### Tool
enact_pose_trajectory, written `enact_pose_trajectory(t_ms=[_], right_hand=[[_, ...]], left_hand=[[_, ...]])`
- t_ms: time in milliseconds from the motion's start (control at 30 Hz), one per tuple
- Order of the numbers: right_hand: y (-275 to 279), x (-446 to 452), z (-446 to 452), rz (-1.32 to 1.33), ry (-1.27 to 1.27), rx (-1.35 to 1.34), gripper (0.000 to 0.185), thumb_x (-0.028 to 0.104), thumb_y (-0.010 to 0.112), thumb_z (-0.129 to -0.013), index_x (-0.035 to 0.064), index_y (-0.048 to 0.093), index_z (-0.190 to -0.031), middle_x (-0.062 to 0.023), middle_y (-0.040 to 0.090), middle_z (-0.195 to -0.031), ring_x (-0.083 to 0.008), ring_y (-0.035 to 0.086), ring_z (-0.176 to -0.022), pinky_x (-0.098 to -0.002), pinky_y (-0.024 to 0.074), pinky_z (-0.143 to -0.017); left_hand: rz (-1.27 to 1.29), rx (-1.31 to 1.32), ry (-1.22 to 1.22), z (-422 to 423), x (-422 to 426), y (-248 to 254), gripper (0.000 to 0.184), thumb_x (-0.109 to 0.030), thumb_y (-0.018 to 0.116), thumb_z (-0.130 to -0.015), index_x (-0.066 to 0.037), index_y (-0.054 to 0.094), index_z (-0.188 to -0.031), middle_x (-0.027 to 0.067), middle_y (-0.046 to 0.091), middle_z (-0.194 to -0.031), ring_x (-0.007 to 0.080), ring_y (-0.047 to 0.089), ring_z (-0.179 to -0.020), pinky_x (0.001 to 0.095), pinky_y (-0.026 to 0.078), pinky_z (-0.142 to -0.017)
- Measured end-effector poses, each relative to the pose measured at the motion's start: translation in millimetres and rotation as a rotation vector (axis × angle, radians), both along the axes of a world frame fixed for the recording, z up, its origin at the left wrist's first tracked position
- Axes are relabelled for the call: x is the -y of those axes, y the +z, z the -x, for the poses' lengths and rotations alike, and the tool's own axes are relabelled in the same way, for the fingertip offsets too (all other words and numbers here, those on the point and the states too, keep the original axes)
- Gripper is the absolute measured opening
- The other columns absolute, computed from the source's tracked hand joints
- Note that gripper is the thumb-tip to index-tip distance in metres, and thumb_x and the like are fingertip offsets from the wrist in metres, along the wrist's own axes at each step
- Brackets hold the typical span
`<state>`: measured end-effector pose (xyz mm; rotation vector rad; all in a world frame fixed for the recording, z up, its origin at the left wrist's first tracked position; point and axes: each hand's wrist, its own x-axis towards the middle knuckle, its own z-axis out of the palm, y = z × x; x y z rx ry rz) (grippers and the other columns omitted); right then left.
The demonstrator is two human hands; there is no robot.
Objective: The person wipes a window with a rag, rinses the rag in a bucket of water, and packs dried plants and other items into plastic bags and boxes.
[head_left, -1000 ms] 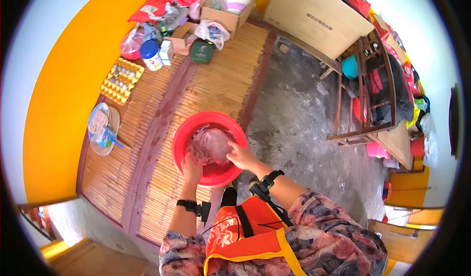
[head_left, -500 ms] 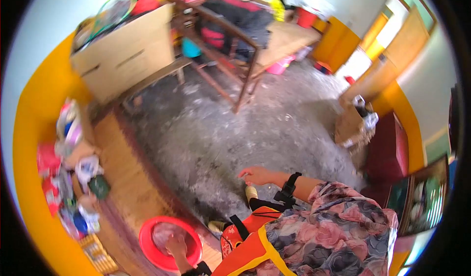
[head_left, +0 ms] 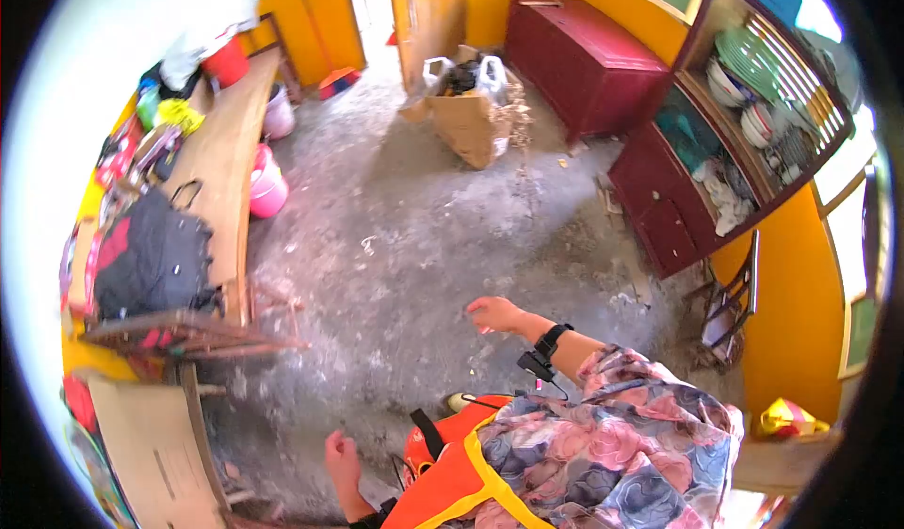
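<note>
Both hands are now away from the red basin, which lies outside the frame; handling appears paused. Centre: right hand [head_left: 496, 315], fingers loosely parted, empty, above the floor [head_left: 405, 265]. Lower centre-left: left hand [head_left: 342, 460], fingers slightly spread, empty.

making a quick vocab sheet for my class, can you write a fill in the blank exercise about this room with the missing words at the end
The cardboard box with plastic bags stands on the ____.
The bucket on top of the long wooden table is ____.
The apron is orange with ____ trim.
The strap on the wrist behind the right hand is ____.

Missing words: floor; red; yellow; black
</note>
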<state>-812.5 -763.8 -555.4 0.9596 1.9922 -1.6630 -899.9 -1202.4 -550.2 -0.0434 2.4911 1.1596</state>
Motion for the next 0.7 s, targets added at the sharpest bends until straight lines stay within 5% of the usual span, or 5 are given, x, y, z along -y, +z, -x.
enact_pose_trajectory(t_ms=[133,333,467,567,700], right_hand=[[-10.2,-71.2,-38.5,0.158,-0.526,-0.034,0.045,0.016,0.057,-0.077,0.005,0.045,-0.12,-0.0085,0.059,-0.093,-0.0145,0.057,-0.082,-0.029,0.0486,-0.065],[-42.1,-162.0,-41.9,0.09,-0.869,0.01,0.056,0.018,0.061,-0.077,0.0041,0.037,-0.125,-0.0097,0.056,-0.099,-0.0186,0.055,-0.085,-0.0306,0.0475,-0.068],[-36.3,-231.8,-12.0,0.081,-0.968,0.18,0.063,0.019,0.064,-0.075,0.0054,0.033,-0.127,-0.0112,0.055,-0.103,-0.0208,0.054,-0.088,-0.0332,0.0465,-0.07],[-57.8,-281.0,-5.6,0.045,-1.029,0.034,0.068,0.023,0.069,-0.07,0.0051,0.034,-0.127,-0.0118,0.053,-0.11,-0.018,0.054,-0.084,-0.0312,0.048,-0.064],[-80.4,-373.3,29.9,-0.024,-1.003,0.052,0.076,0.023,0.069,-0.069,0.008,0.029,-0.131,-0.0155,0.048,-0.119,-0.0236,0.054,-0.096,-0.034,0.0458,-0.078]], left_hand=[[0.016,0.028,-0.281,73.3,-116.1,31.0,0.036,-0.018,0.056,-0.078,-0.002,0.052,-0.11,0.0093,0.06,-0.089,0.017,0.056,-0.081,0.0288,0.044,-0.073],[-0.039,0.136,-0.515,166.6,-255.9,-17.5,0.035,-0.016,0.058,-0.077,-0.003,0.053,-0.109,0.0086,0.06,-0.086,0.0152,0.057,-0.079,0.0285,0.045,-0.073],[-0.123,0.317,-0.524,227.8,-372.9,-63.3,0.035,-0.015,0.06,-0.076,-0.004,0.053,-0.108,0.0082,0.06,-0.088,0.0153,0.057,-0.081,0.0289,0.046,-0.073],[-0.15,0.316,-0.678,248.7,-470.4,-57.5,0.038,-0.014,0.063,-0.074,-0.003,0.052,-0.109,0.0092,0.06,-0.094,0.0164,0.056,-0.084,0.0298,0.046,-0.075],[-0.091,0.242,-0.849,268.8,-613.7,-53.1,0.046,-0.014,0.065,-0.072,-0.003,0.048,-0.113,0.0116,0.057,-0.102,0.0182,0.056,-0.09,0.0306,0.046,-0.079]])
